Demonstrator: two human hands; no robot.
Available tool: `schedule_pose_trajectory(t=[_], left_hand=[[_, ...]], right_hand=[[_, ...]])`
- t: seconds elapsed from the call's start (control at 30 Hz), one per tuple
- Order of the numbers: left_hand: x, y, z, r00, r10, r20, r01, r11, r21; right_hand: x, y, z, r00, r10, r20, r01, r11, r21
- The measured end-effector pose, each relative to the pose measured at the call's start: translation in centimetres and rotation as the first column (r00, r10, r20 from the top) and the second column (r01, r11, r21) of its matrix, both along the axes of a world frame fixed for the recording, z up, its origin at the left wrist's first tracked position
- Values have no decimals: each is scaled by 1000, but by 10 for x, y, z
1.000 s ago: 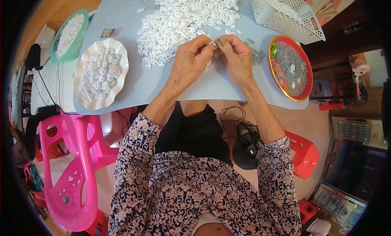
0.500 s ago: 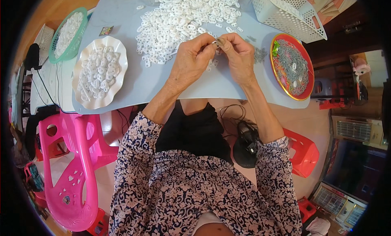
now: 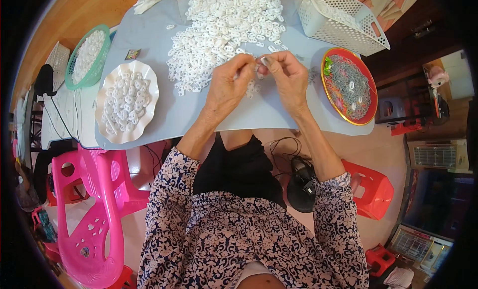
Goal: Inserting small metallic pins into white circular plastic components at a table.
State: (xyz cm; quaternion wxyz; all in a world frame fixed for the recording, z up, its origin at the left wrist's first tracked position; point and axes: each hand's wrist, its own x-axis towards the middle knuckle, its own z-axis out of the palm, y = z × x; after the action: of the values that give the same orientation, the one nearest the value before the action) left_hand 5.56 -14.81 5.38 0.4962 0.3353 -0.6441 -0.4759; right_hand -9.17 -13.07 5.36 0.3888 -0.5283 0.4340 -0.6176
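Note:
My left hand and my right hand meet over the near part of the table, fingertips almost touching. Between my right thumb and forefinger shows a small white plastic piece. The left thumb and forefinger are pinched together beside it; what they hold is too small to make out. Just beyond the hands spreads a big heap of white oval plastic pieces with holes, a few of them lying under my fingers. Right of my right hand, a red gold-rimmed dish holds many small grey metal parts and two white pieces.
A scalloped white plate of white pieces stands on the left of the blue-grey table. Farther left is a green basket with more. A perforated white basket stands back right. A pink plastic chair and red stool flank me.
The view has shifted, so the table sits lower in the picture. My fingertips have parted slightly, and the white piece at my right fingertips shows more plainly.

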Motion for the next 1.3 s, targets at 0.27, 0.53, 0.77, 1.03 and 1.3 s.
schedule_pose_trajectory(t=[0.27,0.53,0.77,1.03,1.3], left_hand=[[27,-40,11,822,516,240,-327,773,-544],[31,-68,0,574,515,636,78,739,-669],[29,-69,-1,573,469,672,122,762,-636],[19,-64,-5,664,489,566,18,746,-666],[8,-60,-5,665,483,569,24,748,-663]], right_hand=[[-2,29,-7,996,80,-33,-73,980,183],[-2,35,-3,993,114,24,-116,975,187],[-1,37,-4,992,125,17,-126,975,181],[0,38,2,989,147,-21,-140,973,183],[0,38,5,989,148,-8,-143,968,208]])
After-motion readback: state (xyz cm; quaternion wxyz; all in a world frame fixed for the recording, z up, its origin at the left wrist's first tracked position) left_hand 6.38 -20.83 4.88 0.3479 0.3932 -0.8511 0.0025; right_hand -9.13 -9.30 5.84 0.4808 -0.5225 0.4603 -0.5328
